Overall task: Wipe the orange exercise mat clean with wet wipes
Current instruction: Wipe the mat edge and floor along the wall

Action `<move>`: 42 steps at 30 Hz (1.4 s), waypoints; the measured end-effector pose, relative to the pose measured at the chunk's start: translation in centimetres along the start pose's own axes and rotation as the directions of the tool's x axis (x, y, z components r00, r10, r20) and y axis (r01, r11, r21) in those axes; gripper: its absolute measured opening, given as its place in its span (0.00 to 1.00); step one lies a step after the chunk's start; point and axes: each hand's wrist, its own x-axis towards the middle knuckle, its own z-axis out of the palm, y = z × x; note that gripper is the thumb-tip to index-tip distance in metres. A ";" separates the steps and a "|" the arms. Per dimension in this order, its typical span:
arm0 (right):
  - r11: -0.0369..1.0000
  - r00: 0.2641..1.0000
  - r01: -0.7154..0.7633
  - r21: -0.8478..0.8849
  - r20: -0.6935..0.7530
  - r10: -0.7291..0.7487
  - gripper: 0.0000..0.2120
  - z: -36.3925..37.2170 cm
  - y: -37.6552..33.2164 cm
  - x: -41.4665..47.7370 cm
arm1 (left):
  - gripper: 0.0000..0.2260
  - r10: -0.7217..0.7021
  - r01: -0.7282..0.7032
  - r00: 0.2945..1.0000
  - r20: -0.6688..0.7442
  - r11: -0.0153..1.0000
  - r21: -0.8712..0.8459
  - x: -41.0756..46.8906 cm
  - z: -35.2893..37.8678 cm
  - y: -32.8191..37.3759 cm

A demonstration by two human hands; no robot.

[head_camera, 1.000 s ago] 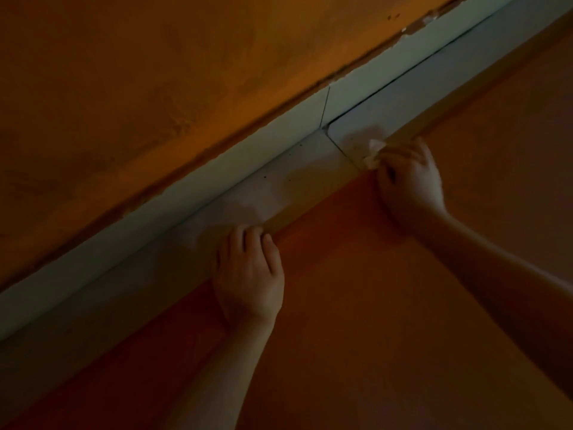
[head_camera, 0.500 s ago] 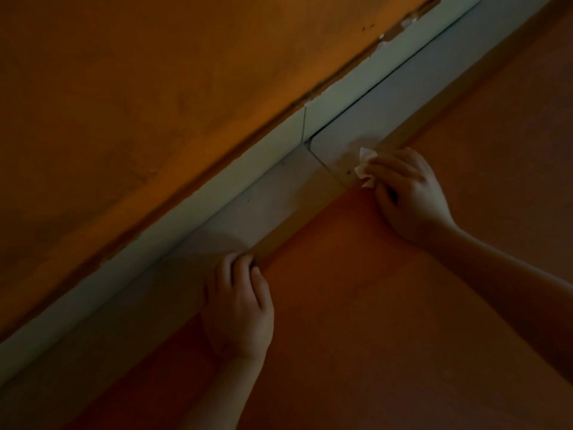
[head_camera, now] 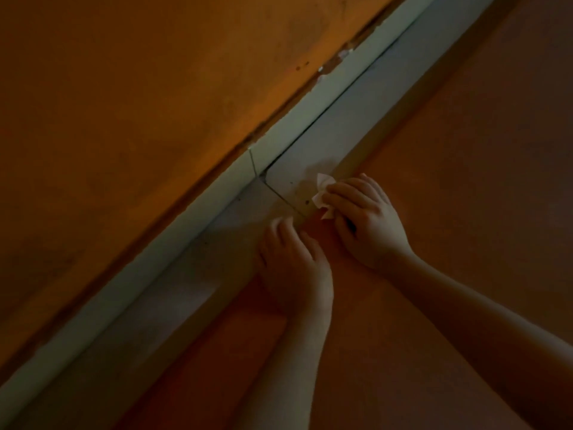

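The orange exercise mat (head_camera: 434, 197) covers the lower right of the dim head view, its far edge running diagonally along the floor tiles. My right hand (head_camera: 369, 225) grips a crumpled white wet wipe (head_camera: 324, 193) and presses it at the mat's edge, where it meets the tile. My left hand (head_camera: 294, 265) lies palm down on the mat's edge just left of the right hand, its fingers bent, the tips reaching the tile. What the left fingers touch underneath is hidden.
A strip of grey floor tiles (head_camera: 310, 162) with a few dark specks borders the mat. Beyond it a pale skirting (head_camera: 217, 193) runs below an orange wall (head_camera: 139, 103) with chipped paint along its base.
My left hand has slid right along the mat's edge until it sits close beside the right hand. The right hand with the wipe has shifted slightly left along the same edge.
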 end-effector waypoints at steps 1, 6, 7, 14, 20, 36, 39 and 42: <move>1.000 1.000 -0.006 0.001 -0.005 0.006 0.15 0.0 0.0 -0.1 | 0.19 0.003 -0.003 1.000 0.012 0.998 0.066 -0.1 0.6 0.2; 1.000 1.000 -0.019 0.018 -0.004 0.019 0.13 -0.2 -0.1 -0.1 | 0.17 0.055 -0.060 0.998 0.027 0.975 0.214 -0.5 1.2 -0.1; 0.999 1.000 -0.022 0.024 0.001 0.022 0.13 -0.1 -0.1 -0.1 | 0.17 0.051 -0.056 0.998 0.024 0.973 0.226 -0.5 1.3 -0.1; 0.999 0.999 0.005 0.035 0.053 -0.007 0.15 -0.2 0.1 0.2 | 0.18 0.077 -0.075 0.997 0.004 0.969 0.237 -0.6 1.1 0.3; 0.975 0.968 0.222 -0.030 0.125 -0.217 0.16 -2.1 5.0 2.6 | 0.19 0.080 -0.072 0.997 -0.023 0.964 0.255 -0.6 1.2 0.5; 0.990 0.984 0.138 0.016 0.114 -0.139 0.15 -5.1 16.3 6.1 | 0.20 0.085 -0.074 0.996 -0.032 0.961 0.267 -0.7 1.2 0.2; 0.996 0.991 0.089 -0.012 0.099 -0.087 0.15 -4.5 15.7 6.0 | 0.20 0.074 -0.067 0.997 -0.010 0.945 0.319 -0.7 1.3 0.2; 0.996 0.991 0.084 0.010 0.100 -0.085 0.16 -4.8 15.9 6.0 | 0.20 0.123 -0.116 0.992 0.000 0.942 0.313 -0.9 1.1 0.3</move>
